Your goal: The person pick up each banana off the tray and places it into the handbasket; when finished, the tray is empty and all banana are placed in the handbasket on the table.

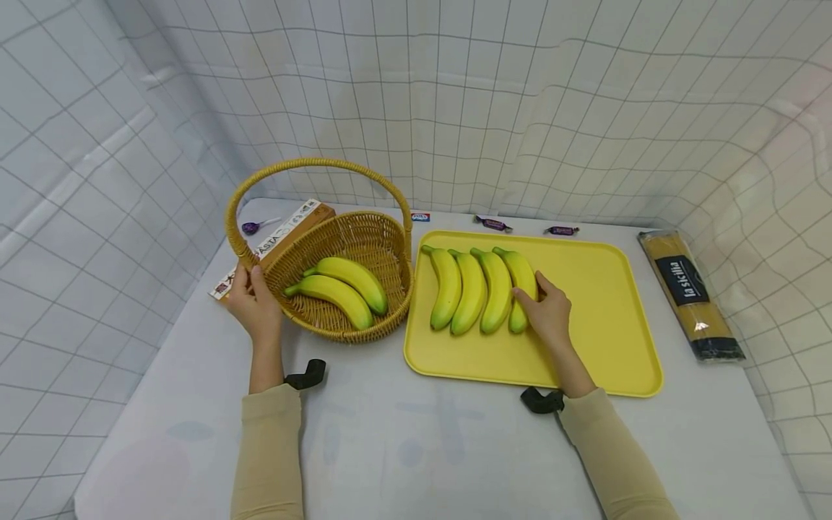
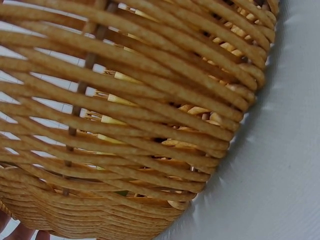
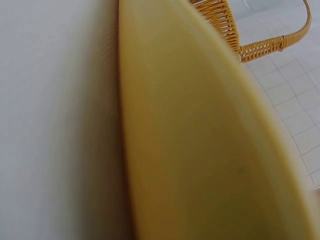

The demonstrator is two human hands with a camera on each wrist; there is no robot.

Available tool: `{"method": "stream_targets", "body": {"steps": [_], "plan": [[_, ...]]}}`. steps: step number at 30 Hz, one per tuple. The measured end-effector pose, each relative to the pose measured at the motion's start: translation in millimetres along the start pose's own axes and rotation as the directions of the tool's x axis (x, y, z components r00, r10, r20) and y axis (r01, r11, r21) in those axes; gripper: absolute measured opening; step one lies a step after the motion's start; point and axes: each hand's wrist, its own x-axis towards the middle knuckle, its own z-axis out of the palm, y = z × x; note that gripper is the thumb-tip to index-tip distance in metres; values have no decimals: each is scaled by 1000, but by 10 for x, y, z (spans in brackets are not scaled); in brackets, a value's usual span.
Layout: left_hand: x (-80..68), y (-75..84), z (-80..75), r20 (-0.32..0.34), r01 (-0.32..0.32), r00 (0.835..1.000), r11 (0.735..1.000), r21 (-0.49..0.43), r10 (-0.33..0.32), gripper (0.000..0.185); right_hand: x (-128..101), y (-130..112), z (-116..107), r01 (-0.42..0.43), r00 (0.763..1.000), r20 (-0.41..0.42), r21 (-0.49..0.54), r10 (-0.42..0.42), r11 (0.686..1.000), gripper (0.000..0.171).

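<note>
A wicker basket (image 1: 396, 303) with a tall handle stands on the left of the table, with two bananas (image 1: 338, 285) inside. My left hand (image 1: 255, 303) grips its left rim at the foot of the handle. The left wrist view is filled by the basket's woven wall (image 2: 150, 125), with fingertips (image 2: 20, 232) at the bottom corner. To the right lies a yellow tray (image 1: 604, 303) with several bananas in a row. My right hand (image 1: 549, 310) holds the rightmost banana (image 1: 523, 274), thumb on its near side. The right wrist view shows only the blurred tray rim (image 3: 200, 150) and the basket handle (image 3: 265, 47).
A pasta box (image 1: 279, 238) lies behind the basket, with a purple lollipop (image 1: 250, 227) beside it. Two wrapped sweets (image 1: 494, 224) lie behind the tray. A spaghetti packet (image 1: 689, 292) lies at the right edge. Gridded cloth walls enclose the table.
</note>
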Motion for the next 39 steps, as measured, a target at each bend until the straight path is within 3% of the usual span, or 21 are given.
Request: {"method": "stream_targets", "body": {"steps": [7, 24, 33, 39], "plan": [[-6, 7, 5, -5, 19, 1000, 1000, 21, -19, 30, -12, 1, 27, -5, 999, -32, 23, 6, 1000, 63], [-1, 1, -13, -5, -19, 1000, 1000, -1, 19, 31, -60, -88, -37, -43, 997, -68, 37, 45, 998, 61], [-9, -5, -11, 11, 16, 1000, 999, 31, -17, 31, -174, -307, -142, 24, 998, -60, 77, -19, 997, 59], [-1, -4, -10, 13, 1, 1000, 1000, 15, -1, 30, -249, -475, -169, 78, 996, -45, 84, -75, 993, 57]]}}
